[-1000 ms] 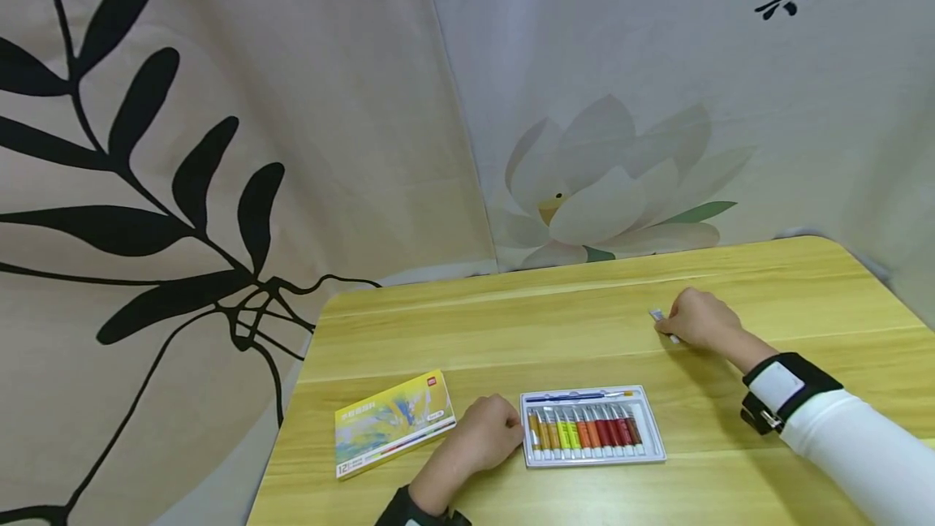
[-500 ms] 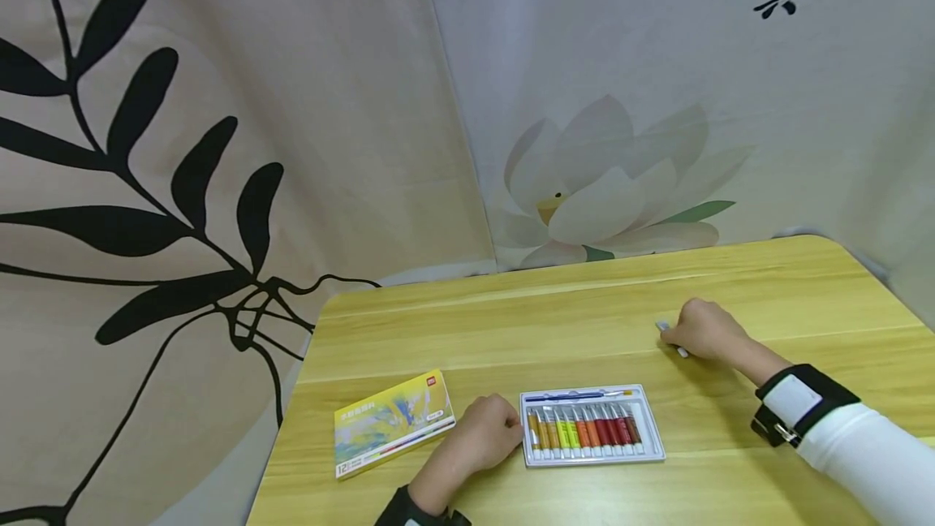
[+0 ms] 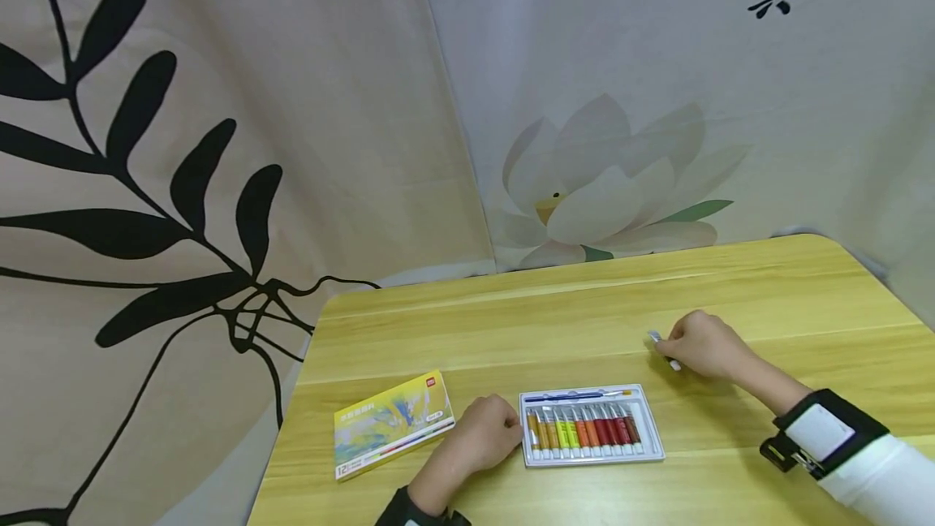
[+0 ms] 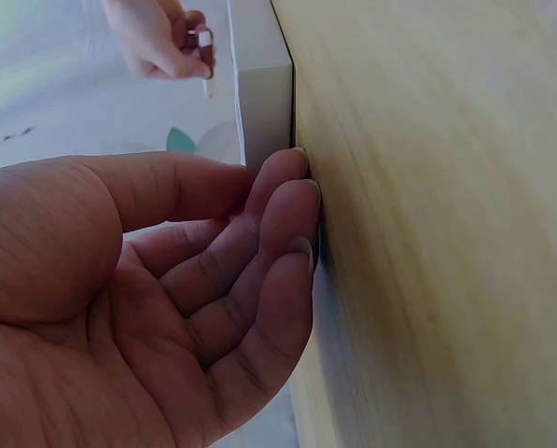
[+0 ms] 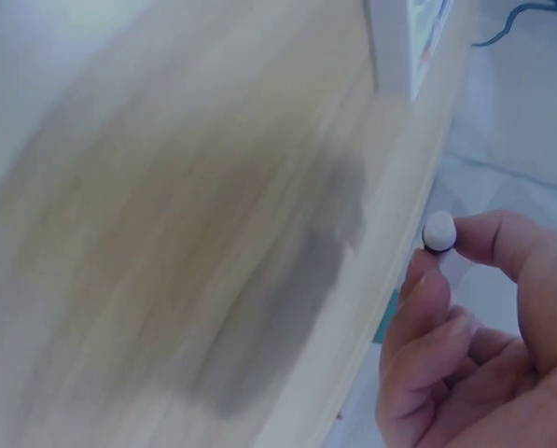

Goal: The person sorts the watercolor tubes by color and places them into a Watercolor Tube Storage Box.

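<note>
My right hand [image 3: 707, 345] pinches a small paint tube [image 3: 673, 364] between thumb and fingers, beyond the tray and to its right. In the right wrist view, the tube's white cap [image 5: 439, 231] points at the camera. The left wrist view shows a brown band on that tube. A white tray [image 3: 653, 428] holds a row of paint tubes [image 3: 584, 433] running from ochre through yellow, orange and red to brown, with a blue-handled paintbrush [image 3: 577, 397] along its top. Beside it, my left hand [image 3: 482, 433] holds the tray's left edge with thumb and curled fingers at the corner [image 4: 264, 112].
A yellow paint box [image 3: 394, 424] lies flat on the wooden table [image 3: 453, 331], left of my left hand. Behind the table's far edge hangs a pale curtain [image 3: 351, 144] printed with dark leaves and a flower.
My right hand has come nearer to me, carrying the paint tube, and the tube's angle has shifted slightly. My left hand and the tray have stayed in place.
</note>
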`<state>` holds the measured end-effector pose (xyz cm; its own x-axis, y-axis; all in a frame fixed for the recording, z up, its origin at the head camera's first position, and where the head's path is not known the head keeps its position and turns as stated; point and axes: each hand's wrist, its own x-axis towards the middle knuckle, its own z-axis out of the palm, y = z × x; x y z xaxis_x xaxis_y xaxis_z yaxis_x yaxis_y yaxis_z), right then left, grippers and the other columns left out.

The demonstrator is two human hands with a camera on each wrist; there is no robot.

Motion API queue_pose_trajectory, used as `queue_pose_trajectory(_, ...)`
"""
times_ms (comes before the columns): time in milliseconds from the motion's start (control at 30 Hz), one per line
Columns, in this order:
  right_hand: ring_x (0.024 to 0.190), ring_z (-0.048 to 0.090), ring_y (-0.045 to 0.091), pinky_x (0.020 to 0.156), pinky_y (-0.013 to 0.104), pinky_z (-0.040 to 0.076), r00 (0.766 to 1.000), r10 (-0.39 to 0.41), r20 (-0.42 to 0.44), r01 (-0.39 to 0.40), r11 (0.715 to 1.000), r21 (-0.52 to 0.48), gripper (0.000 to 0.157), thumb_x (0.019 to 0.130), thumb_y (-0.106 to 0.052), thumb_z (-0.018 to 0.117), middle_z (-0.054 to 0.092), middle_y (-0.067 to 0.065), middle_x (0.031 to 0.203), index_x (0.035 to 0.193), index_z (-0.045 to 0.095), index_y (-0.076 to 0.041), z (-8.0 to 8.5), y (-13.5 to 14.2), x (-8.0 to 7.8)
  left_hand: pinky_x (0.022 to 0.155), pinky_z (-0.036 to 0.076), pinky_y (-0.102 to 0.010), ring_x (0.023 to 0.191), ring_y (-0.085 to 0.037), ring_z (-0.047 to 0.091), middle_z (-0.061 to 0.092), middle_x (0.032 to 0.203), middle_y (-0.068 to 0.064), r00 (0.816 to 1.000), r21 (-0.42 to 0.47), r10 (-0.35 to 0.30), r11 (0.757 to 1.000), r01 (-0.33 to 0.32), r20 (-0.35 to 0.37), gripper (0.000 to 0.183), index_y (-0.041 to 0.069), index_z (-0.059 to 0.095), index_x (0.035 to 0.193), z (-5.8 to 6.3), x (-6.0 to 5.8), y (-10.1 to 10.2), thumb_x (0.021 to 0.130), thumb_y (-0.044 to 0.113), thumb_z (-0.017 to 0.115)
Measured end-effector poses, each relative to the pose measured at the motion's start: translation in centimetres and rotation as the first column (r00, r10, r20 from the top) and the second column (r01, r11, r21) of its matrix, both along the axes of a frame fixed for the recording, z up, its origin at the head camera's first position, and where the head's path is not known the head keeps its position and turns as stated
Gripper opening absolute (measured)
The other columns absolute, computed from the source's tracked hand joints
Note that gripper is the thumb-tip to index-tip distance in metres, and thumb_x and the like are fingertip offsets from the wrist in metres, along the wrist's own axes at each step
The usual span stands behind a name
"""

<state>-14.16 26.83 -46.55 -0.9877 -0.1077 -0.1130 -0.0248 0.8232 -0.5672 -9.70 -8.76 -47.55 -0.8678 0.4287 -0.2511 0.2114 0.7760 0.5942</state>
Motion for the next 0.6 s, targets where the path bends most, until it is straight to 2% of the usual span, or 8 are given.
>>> queue_pose_trajectory(167, 0.040, 0.028, 0.007, 0.039, 0.021, 0.023, 1.000, 0.006, -0.007, -0.006, 0.999, -0.036, 0.031, 0.083, -0.025, 0.064, 0.036, -0.009, 0.044, 0.054, 0.057, -0.014, 0.4, -1.2, 1.6, 0.039, 0.029, -0.023, 0.044, -0.009, 0.040, 0.041, 0.047, 0.008, 1.000, 0.009, -0.002, 1.000, 0.002, -0.009, 0.031, 0.015, 0.060, 0.053, 0.0, 0.0, 0.0, 0.084, 0.014, 0.060)
queue_pose_trajectory(400, 0.040, 0.032, 0.007, 0.039, 0.021, 0.025, 0.999, 0.017, 0.035, -0.014, 0.996, -0.094, 0.027, 0.081, -0.025, 0.067, 0.045, -0.007, 0.045, 0.056, 0.059, -0.015, 0.3, -2.8, 4.3, 0.039, 0.028, -0.023, 0.042, -0.009, 0.038, 0.038, 0.046, 0.008, 1.000, 0.013, 0.001, 1.000, -0.001, -0.004, 0.032, 0.013, 0.058, 0.052, 0.0, 0.1, 0.0, 0.084, 0.013, 0.059)
queue_pose_trajectory(600, 0.041, 0.031, 0.005, 0.040, 0.020, 0.023, 0.999, 0.033, 0.039, -0.029, 0.995, -0.099, 0.027, 0.078, -0.024, 0.068, 0.044, -0.009, 0.045, 0.054, 0.056, -0.016, -0.1, -4.0, 5.7, 0.039, 0.027, -0.023, 0.042, -0.009, 0.038, 0.038, 0.046, 0.008, 1.000, 0.012, -0.004, 1.000, 0.004, -0.010, 0.033, 0.014, 0.056, 0.051, 0.1, 0.1, 0.0, 0.084, 0.014, 0.059)
